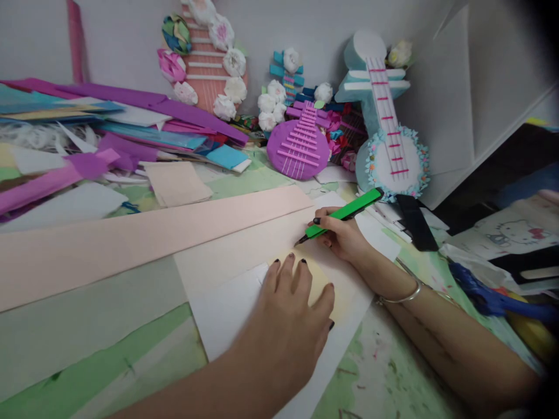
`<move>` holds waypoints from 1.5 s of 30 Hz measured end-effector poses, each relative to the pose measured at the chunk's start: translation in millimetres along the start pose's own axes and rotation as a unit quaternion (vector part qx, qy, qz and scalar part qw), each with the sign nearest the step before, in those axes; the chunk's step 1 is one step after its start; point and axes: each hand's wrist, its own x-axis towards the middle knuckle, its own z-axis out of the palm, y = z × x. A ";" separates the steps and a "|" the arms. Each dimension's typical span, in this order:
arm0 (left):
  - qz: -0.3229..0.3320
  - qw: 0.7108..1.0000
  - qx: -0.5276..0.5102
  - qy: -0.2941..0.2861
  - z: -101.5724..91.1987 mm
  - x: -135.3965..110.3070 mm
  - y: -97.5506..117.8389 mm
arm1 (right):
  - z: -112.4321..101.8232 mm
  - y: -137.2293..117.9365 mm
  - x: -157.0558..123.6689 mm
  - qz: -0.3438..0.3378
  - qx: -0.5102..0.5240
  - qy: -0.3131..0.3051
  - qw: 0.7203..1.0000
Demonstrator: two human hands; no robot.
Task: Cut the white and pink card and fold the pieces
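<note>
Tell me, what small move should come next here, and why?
Perhaps draw the left hand slightly back: it lies spread over the white paper, its fingertips close to the dark tip of the green tool held in the right hand.

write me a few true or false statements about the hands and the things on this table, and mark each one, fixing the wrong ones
1. The right hand holds a green tool. True.
2. The left hand is palm down over a white sheet. True.
3. There is no jewellery on either arm. False: a bangle circles the right one.
4. In the picture, the purple model instrument is left of the light blue model instrument. True.
5. The green tool's tip points away from the left hand. False: it points down-left, close to that hand's fingers.
</note>
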 end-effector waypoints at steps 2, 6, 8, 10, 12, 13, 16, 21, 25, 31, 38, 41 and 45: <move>-0.001 1.000 0.000 -0.002 0.1 0.1 -0.1 | -0.5 0.3 -0.1 -0.002 -0.002 -0.005 1.000; 0.000 1.000 0.002 0.001 -0.7 0.5 -0.1 | -1.8 0.8 1.3 -0.002 -0.004 -0.002 1.000; 0.001 1.000 0.003 0.002 -1.3 0.6 -0.1 | -2.5 0.7 2.3 -0.002 -0.001 0.008 1.000; 0.002 1.000 0.003 0.002 -1.8 0.4 0.1 | -2.8 0.3 2.9 -0.002 0.000 0.016 1.000; 0.001 1.000 0.002 0.001 -1.8 0.1 0.4 | -2.7 -0.2 2.9 -0.002 0.000 0.018 1.000; 0.001 1.000 0.001 -0.001 -1.6 -0.1 0.5 | -2.4 -0.3 2.7 -0.003 -0.002 0.016 1.000; 0.002 1.000 -0.001 -0.011 -0.3 -1.0 0.6 | -1.7 -0.5 2.3 -0.007 -0.001 0.010 1.000; 0.000 1.000 -0.004 -0.010 0.3 -1.4 0.3 | -3.6 0.6 3.7 -0.007 0.012 0.019 1.000; 0.000 1.000 -0.003 -0.006 -1.2 -0.1 0.2 | -5.7 1.6 5.0 -0.007 0.017 0.027 0.999; 0.000 1.000 0.000 -0.004 -1.8 0.8 0.0 | -5.2 1.1 5.0 -0.010 0.028 0.026 0.999; 0.002 1.000 0.000 -0.004 -0.6 -1.2 0.1 | -7.2 2.4 6.4 -0.016 0.040 0.025 0.999; 0.000 1.000 -0.001 -0.008 0.0 -1.1 0.3 | -7.7 3.2 6.3 -0.017 0.034 0.024 0.999; 0.000 1.000 0.000 -0.009 0.0 -0.4 -0.3 | -7.0 3.1 6.1 -0.021 0.027 0.020 0.999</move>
